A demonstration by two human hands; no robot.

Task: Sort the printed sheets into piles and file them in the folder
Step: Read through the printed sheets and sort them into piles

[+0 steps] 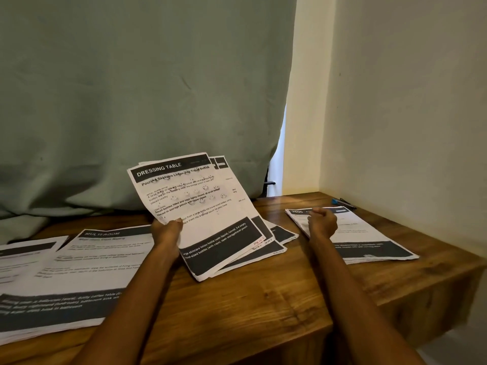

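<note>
Two hands at a wooden desk (263, 299) with printed sheets.
Left hand (166, 230) pinches a fanned sheaf (205, 214), tilted up with its lower edge on the desk; right hand (322, 223), fingers curled, hovers over or rests on the right pile (369, 241); which cannot be told. Left pile (79, 272) lies flat.

Both forearms bare, no sleeves/watch/rings vis.; left hand (167, 230), right hand (322, 223).

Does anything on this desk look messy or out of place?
Yes. The stack held in the left hand is fanned out, its sheets skewed with corners sticking out. The right pile looks squared.
</note>
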